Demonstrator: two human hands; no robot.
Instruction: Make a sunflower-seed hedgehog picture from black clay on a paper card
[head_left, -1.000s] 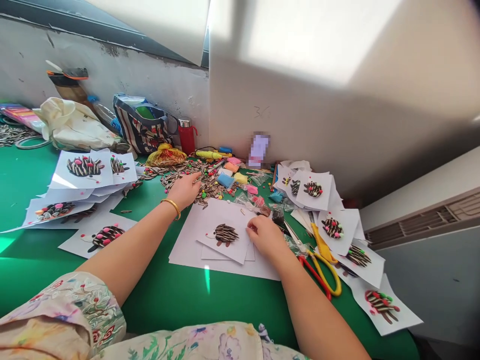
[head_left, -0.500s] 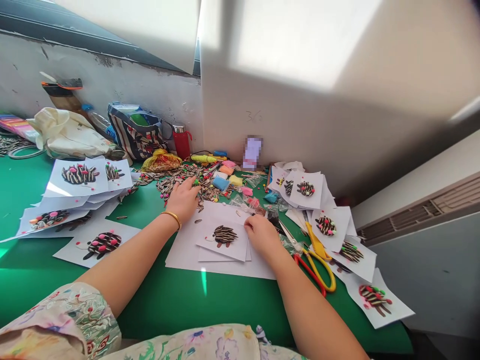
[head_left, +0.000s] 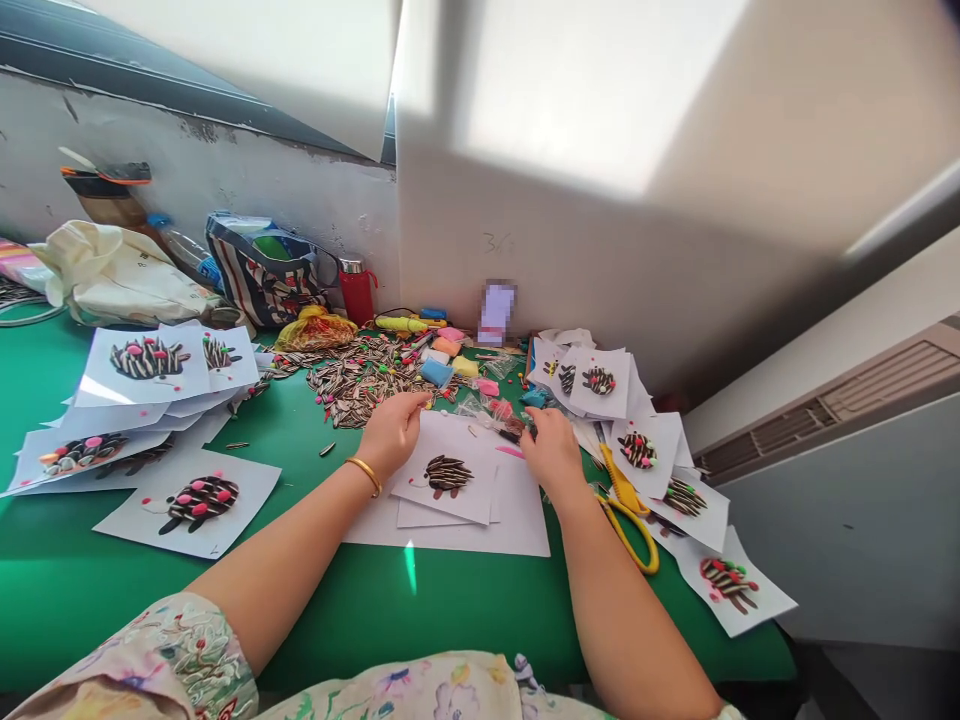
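My left hand (head_left: 391,436) is at the upper left edge of the white paper, beside the heap of sunflower seeds (head_left: 360,385). Its fingers are pressed together; whatever they hold is too small to make out. On the paper sheets (head_left: 521,515) lies a card (head_left: 420,498) bearing a hedgehog (head_left: 448,474) made of striped seeds, with brown feet. My right hand (head_left: 553,452) hovers at the sheets' upper right corner, thumb and fingertips slightly apart. Near those fingertips are clear plastic wrappers, a dark lump (head_left: 511,436) and a pink strip (head_left: 510,452).
Finished hedgehog cards are piled left (head_left: 187,505) and right (head_left: 652,450). Yellow-handled scissors (head_left: 634,535) and a yellow cutter (head_left: 621,480) lie by my right forearm. Coloured clay blocks (head_left: 436,372), a red flask (head_left: 356,290), a striped bag (head_left: 262,270) and a phone (head_left: 496,312) stand behind.
My left hand has drawn back from the seed heap toward the paper, its fingers closing. My right hand has shifted right, off the card's edge, uncovering a pink strip.
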